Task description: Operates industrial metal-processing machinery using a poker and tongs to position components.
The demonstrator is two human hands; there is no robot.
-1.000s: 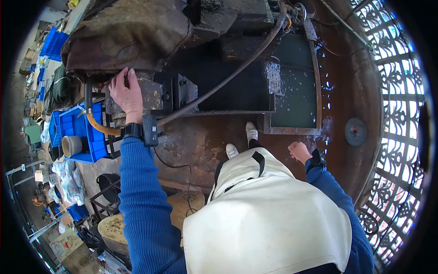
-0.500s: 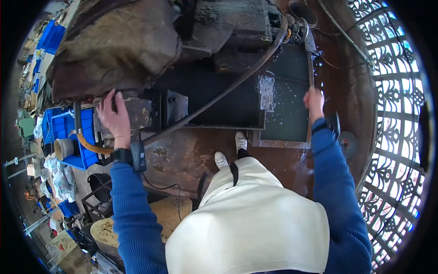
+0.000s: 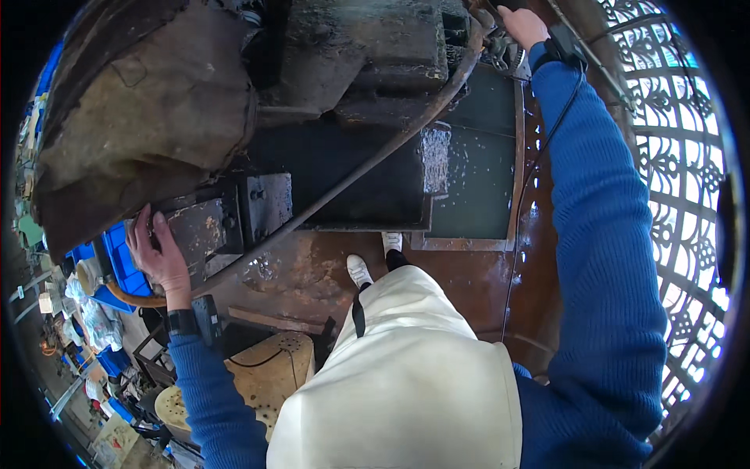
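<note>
My left hand [image 3: 158,254] lies with its fingers spread against the side of a grimy metal block [image 3: 199,230] on the machine, beside a brown hanging cover [image 3: 141,109]. At the far right my right hand [image 3: 525,28] is stretched out past the end of a thick hose [image 3: 391,148], by some metal fittings [image 3: 500,51]. Its fingers look curled at a dark rim at the top edge; what they hold, if anything, is hidden. A dark trough [image 3: 344,180] runs between the hands, with a tank of greenish water [image 3: 476,184] at its right.
A round perforated stool-like seat [image 3: 273,367] stands near left, in front of blue crates [image 3: 125,262] and bagged goods [image 3: 98,316]. The brown floor [image 3: 461,289] looks wet. A patterned metal grille [image 3: 683,187] lines the right side. A thin cable [image 3: 512,281] hangs from my right wrist.
My right hand has moved from beside the tank up and away to the fittings at the hose's end. My left hand stays at the metal block. The view has shifted to the right.
</note>
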